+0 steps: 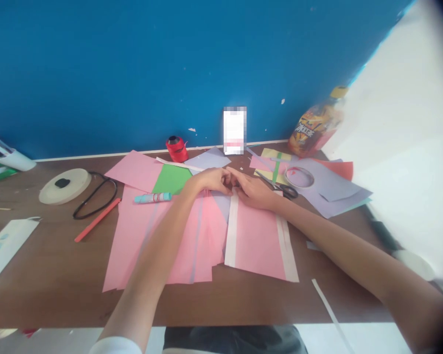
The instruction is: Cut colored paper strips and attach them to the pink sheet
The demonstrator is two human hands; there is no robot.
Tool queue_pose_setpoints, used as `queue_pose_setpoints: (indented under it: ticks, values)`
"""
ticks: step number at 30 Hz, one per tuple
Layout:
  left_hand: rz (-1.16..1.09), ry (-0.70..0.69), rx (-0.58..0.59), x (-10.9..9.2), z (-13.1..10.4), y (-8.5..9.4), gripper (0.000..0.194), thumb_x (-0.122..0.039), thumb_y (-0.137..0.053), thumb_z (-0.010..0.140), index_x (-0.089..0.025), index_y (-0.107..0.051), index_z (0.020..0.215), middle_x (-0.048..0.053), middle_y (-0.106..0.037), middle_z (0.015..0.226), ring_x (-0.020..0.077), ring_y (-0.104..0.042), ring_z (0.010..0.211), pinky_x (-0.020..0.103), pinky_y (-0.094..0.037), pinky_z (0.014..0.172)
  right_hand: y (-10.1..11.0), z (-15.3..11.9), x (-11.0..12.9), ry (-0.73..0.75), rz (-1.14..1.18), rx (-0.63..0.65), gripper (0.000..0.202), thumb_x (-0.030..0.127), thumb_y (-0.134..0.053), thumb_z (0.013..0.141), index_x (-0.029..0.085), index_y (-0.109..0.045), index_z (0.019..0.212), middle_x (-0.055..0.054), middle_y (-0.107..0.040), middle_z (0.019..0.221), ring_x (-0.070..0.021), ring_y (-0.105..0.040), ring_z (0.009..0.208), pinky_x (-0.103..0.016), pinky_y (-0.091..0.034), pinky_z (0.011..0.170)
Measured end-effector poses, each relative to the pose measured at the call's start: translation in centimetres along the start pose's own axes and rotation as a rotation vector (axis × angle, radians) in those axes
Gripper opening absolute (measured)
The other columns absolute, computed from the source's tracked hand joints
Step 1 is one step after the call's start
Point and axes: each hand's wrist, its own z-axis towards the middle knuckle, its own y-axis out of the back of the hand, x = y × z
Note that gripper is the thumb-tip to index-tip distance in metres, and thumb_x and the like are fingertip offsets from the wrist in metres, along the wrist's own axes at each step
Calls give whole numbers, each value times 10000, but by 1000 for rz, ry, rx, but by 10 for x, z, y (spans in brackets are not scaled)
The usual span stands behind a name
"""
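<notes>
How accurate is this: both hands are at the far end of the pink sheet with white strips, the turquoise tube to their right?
One slip: as the head view shows, the turquoise tube lies to the left of the left hand and right hand. Both are indeed at the far end of the pink sheet.

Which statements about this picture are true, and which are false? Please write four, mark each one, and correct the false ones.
1. The left hand and the right hand are close together at the far end of the pink sheet with white strips. True.
2. The scissors lie to the left of both hands. False: they lie to the right.
3. The bottle has a yellow cap. True.
4. The light-blue tube stands upright. False: it lies on its side.
</notes>
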Motion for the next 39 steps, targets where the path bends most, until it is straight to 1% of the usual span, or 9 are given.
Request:
queue_pose_setpoints:
  ticks: [4, 7, 13, 17, 22, 25, 28, 32, 39]
  values:
    - [73, 7, 37, 1, 1, 0, 406, -480, -785, 534, -206, -592, 763, -31, -570, 698, 119, -478, 586, 274, -304, 542, 0, 1, 0, 1, -3, 11, 714, 112, -405, 838, 191, -181, 1512, -98, -651, 1061, -246, -621, 972, -354, -502, 712]
    - [71, 8, 39, 2, 1, 0, 406, -485, -782, 538, -209, -613, 783, -31, -569, 683, 122, -484, 583, 277, -301, 539, 0, 1, 0, 17, -8, 12, 706, 118, -402, 846, 190, -177, 1511, -97, -652, 1049, -247, -619, 964, -352, -499, 706]
    - [72, 5, 34, 3, 2, -1, 406, -474, -777, 540, -212, -648, 822, -38, -560, 660, 126, -486, 584, 278, -310, 546, -1, 0, -2, 10, -20, 19, 703, 121, -404, 853, 196, -176, 1514, -96, -646, 1065, -251, -611, 980, -360, -496, 720]
    - [49, -8, 42, 2, 1, 0, 394, -430, -771, 547, -212, -674, 860, -42, -546, 642, 125, -474, 585, 279, -305, 552, -1, 0, -1, 1, -20, 34, 689, 124, -404, 861, 203, -194, 1513, -92, -646, 1056, -248, -607, 980, -360, -496, 732]
    - [-4, -6, 45, -1, 0, 1, 367, -381, -772, 534, -200, -678, 840, -39, -554, 640, 124, -473, 596, 279, -308, 569, 0, 0, 0, 17, -16, 30, 698, 116, -402, 856, 201, -190, 1515, -104, -640, 1085, -249, -603, 986, -374, -501, 752]
    - [-4, -1, 46, -2, 0, 1, 361, -387, -777, 527, -197, -673, 816, -42, -542, 625, 122, -464, 594, 276, -298, 562, -1, 0, -1, 41, -22, 19, 706, 114, -405, 848, 192, -189, 1515, -116, -637, 1101, -253, -602, 978, -380, -501, 748]
    - [-11, -5, 49, -3, -1, 2, 366, -393, -783, 520, -195, -671, 807, -42, -542, 628, 120, -462, 602, 272, -293, 560, -2, -1, -3, 55, -30, 8, 685, 114, -404, 847, 193, -223, 1503, -108, -643, 1061, -247, -602, 938, -368, -495, 722]
    - [9, -13, 56, -3, -1, 3, 398, -413, -777, 535, -197, -679, 854, -41, -554, 657, 117, -465, 604, 270, -297, 564, -2, -1, -3, 49, -31, 7, 682, 111, -405, 844, 197, -234, 1499, -103, -646, 1044, -244, -603, 920, -356, -487, 706]
    - [24, -16, 64, 0, 1, 1, 425, -417, -764, 556, -204, -680, 913, -40, -564, 683, 119, -470, 600, 270, -297, 555, -1, -1, -1, 36, -5, 4, 699, 107, -410, 842, 214, -222, 1507, -101, -641, 1094, -238, -609, 954, -357, -492, 726]
